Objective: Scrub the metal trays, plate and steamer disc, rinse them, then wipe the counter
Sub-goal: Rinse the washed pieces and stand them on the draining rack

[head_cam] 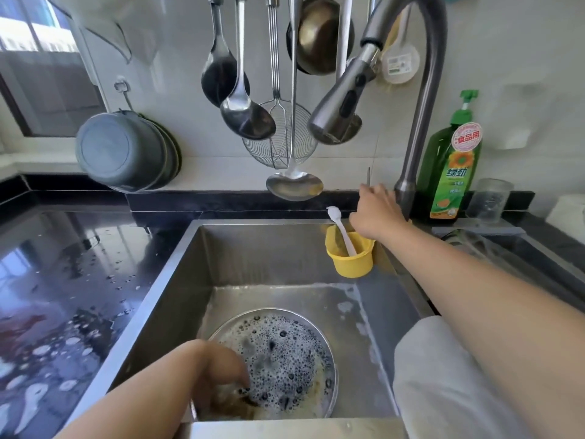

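Note:
A round metal tray [285, 359] lies on the floor of the steel sink [177, 280], its inside covered with soap foam. My left hand [218, 372] reaches down to the tray's near-left rim with curled fingers and grips it. Something brownish shows under that hand; I cannot tell what it is. My right hand [376, 210] is stretched to the back of the sink at the foot of the faucet [421, 128]. Its fingers are round the thin faucet lever [368, 175]. No water runs from the spray head [338, 109].
A yellow cup [351, 258] with a white brush hangs on the sink's back right wall. Green dish soap bottle [452, 166] and a clear glass [489, 201] stand behind the faucet. Ladles and a strainer [278, 134] hang above. The black counter [63, 280] at left is wet.

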